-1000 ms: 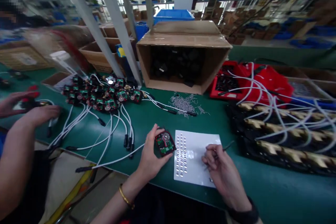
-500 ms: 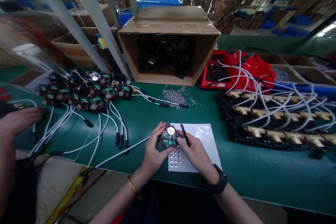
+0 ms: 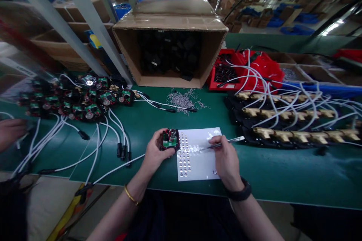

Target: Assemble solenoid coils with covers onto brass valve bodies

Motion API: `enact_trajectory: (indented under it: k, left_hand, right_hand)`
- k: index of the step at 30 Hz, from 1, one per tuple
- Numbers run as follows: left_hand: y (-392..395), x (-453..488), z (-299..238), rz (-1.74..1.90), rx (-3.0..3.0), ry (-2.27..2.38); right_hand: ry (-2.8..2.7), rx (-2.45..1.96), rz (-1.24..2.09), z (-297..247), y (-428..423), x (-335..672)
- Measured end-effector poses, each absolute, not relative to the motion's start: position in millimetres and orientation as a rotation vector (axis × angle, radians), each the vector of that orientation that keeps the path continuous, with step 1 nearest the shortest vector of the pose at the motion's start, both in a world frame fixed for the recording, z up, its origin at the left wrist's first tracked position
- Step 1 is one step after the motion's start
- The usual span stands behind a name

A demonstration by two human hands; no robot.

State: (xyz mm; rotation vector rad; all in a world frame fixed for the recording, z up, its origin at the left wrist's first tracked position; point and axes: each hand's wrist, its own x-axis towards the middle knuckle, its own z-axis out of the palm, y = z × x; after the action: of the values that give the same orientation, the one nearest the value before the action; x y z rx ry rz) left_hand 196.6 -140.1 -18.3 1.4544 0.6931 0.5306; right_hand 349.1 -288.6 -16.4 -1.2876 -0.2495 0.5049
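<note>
Your left hand (image 3: 154, 150) is closed around a small black unit (image 3: 169, 139) with a green circuit board showing on top; it is held just over the bench (image 3: 283, 173), at the left edge of a white sheet (image 3: 203, 165) dotted with tiny round pieces; a white cable (image 3: 118, 167) trails from the unit down to your left. The unit looks light and stiff, yet the bare board is probably fragile; take it by the plastic sides, not by the parts on top, and allow for the cable's drag. Your right hand (image 3: 226, 160) is pinched on thin tweezers (image 3: 232, 140), tips over the sheet; they look smooth and springy, so grip near the middle.
</note>
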Motion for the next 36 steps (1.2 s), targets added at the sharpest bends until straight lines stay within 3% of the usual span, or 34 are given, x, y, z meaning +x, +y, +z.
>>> enact_trajectory:
  k: [5,15,30,36]
  left_hand:
    - [-125.8,193.1,2.5,0.158,1.554,0.365]
    - [-116.7,201.5,-2.6,-0.077,1.8,0.302]
    - [-119.3,197.2,-6.9,-0.008,1.666,0.32]
    - [-130.4,188.6,-9.9,0.499,1.685,0.574]
  right_hand:
    - [-0.146,-1.239,0.769,-23.6,-275.6,349.2]
    - [-0.289,-1.585,0.589,-42.0,-253.1,342.8]
    - [-0.403,-1.606,0.621,-48.0,-257.2,346.2]
    - [-0.323,-1.485,0.648,-45.3,-258.4,344.4]
